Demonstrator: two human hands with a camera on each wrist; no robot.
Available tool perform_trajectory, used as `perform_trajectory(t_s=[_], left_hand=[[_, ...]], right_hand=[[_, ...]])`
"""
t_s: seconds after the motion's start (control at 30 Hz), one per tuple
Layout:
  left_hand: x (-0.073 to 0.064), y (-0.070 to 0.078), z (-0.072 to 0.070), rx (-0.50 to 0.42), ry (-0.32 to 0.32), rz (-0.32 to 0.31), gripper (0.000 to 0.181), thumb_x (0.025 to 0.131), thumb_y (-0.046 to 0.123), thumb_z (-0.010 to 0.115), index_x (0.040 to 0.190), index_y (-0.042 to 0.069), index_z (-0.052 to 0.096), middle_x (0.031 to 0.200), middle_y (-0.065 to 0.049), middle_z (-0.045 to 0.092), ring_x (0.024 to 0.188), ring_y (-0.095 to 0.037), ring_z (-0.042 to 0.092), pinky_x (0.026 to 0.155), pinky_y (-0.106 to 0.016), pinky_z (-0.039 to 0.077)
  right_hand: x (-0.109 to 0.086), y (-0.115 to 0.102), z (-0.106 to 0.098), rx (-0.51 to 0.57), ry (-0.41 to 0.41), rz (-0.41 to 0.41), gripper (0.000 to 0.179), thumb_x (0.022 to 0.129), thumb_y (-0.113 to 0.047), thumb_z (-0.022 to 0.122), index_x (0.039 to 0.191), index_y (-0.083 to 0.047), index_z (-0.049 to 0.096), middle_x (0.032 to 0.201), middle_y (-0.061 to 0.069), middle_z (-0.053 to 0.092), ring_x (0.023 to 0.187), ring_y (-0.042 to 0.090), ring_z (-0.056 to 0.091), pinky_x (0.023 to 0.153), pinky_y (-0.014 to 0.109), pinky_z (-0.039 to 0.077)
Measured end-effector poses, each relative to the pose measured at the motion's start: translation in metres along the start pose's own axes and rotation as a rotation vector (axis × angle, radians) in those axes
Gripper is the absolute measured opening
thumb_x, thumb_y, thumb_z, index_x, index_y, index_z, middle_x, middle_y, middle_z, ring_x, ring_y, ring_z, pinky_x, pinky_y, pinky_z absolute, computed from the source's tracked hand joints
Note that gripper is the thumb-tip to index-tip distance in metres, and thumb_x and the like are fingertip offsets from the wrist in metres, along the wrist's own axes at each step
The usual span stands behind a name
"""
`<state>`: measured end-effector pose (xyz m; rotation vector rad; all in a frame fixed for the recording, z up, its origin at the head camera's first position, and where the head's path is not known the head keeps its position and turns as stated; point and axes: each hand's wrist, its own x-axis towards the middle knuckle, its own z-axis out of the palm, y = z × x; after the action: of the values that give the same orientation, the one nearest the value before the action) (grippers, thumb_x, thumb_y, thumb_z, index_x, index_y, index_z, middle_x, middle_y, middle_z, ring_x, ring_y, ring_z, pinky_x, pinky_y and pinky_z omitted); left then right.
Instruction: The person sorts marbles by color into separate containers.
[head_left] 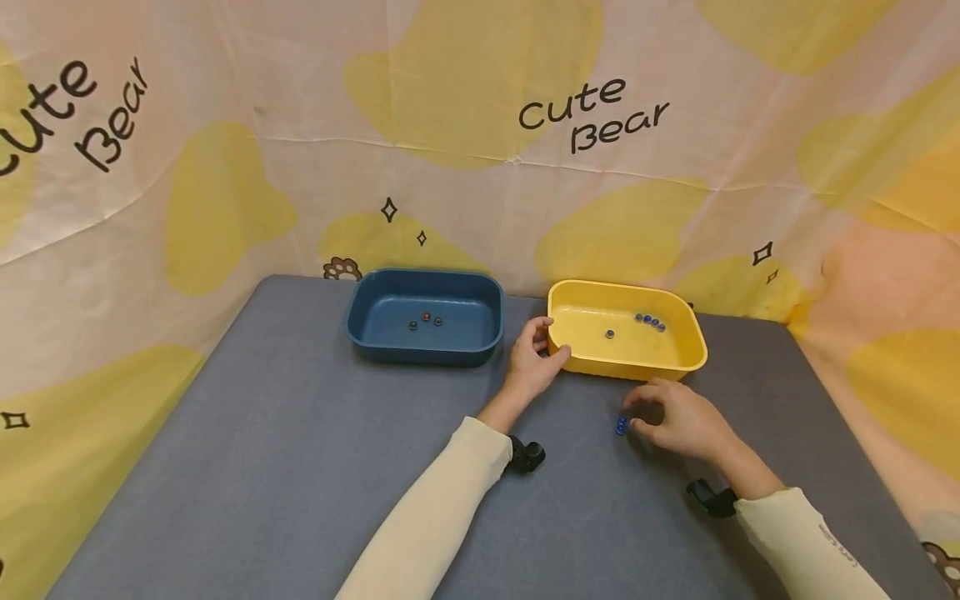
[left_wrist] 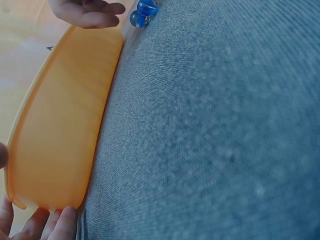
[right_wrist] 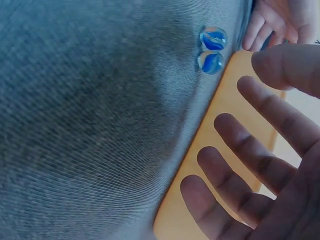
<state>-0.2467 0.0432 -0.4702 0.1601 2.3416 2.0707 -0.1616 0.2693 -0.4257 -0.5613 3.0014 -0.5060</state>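
My left hand grips the near left corner of a yellow basin, thumb at the front rim and fingers along the end wall. In the basin one blue marble lies apart from a row of several at the right. Just in front of the basin, a small cluster of blue marbles sits on the table; two glass marbles with blue swirls show in the right wrist view. My right hand hovers right beside them, its fingers loosely extended and spread, holding nothing.
A dark blue basin stands to the left of the yellow one, with three darker or reddish marbles on its floor. Both basins sit at the back of the grey cloth-covered table, close against a printed curtain.
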Motion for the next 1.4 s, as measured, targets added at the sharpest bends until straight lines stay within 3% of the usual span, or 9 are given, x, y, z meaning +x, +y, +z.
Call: perform_trajectory(t_s=[0.37, 1.0, 1.4], left_hand=[[0.000, 0.001, -0.001, 0.001, -0.005, -0.015, 0.051, 0.083, 0.020, 0.069, 0.130, 0.011, 0.051, 0.127, -0.013, 0.056, 0.113, -0.027, 0.059, 0.097, -0.038, 0.050], [0.000, -0.003, 0.000, 0.017, 0.001, -0.007, 0.048, 0.083, 0.021, 0.070, 0.128, 0.016, 0.052, 0.124, -0.012, 0.057, 0.110, -0.025, 0.060, 0.092, -0.033, 0.053], [0.000, -0.001, -0.001, 0.004, -0.004, -0.003, 0.050, 0.084, 0.020, 0.069, 0.130, 0.012, 0.051, 0.123, -0.014, 0.056, 0.111, -0.027, 0.061, 0.094, -0.035, 0.052]], right_hand=[[0.001, 0.001, 0.009, -0.028, 0.015, -0.060, 0.017, 0.077, -0.014, 0.077, 0.091, -0.021, 0.071, 0.087, -0.006, 0.063, 0.077, 0.010, 0.055, 0.069, 0.032, 0.048], [0.004, 0.002, 0.014, -0.050, 0.009, -0.049, 0.016, 0.076, -0.012, 0.076, 0.089, -0.020, 0.071, 0.085, -0.007, 0.062, 0.079, 0.011, 0.056, 0.073, 0.034, 0.050], [0.004, 0.002, 0.009, -0.036, 0.037, -0.067, 0.015, 0.078, -0.012, 0.076, 0.089, -0.021, 0.071, 0.087, -0.007, 0.063, 0.079, 0.011, 0.057, 0.070, 0.033, 0.049]])
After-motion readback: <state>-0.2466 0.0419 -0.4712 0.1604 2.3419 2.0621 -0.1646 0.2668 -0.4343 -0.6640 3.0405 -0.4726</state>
